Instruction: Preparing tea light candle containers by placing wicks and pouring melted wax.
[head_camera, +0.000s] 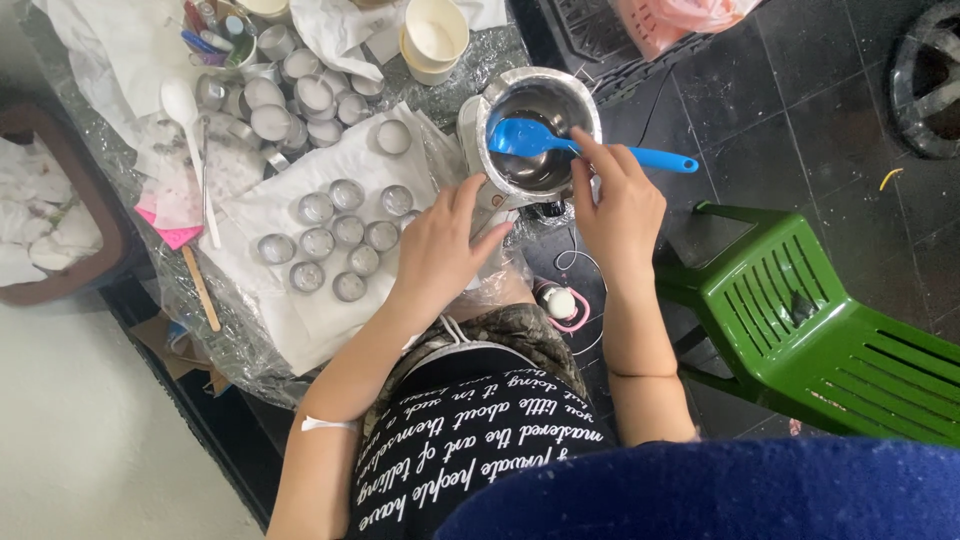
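Observation:
My left hand (442, 243) grips the handle side of a small metal pot (545, 165), which stands at the table's edge. My right hand (617, 196) holds a blue spatula (540, 140) by its handle, with the blade down inside the pot. Left of the pot, several small round metal cups (335, 240) sit in rows on white paper (300, 310).
More filled metal cups (290, 100) cluster at the back, beside a white spoon (182, 105), a wooden stick (200, 288) and stacked paper cups (433, 38). A brown tray (95, 215) lies at the left. A green plastic stool (820, 320) stands on the dark floor at the right.

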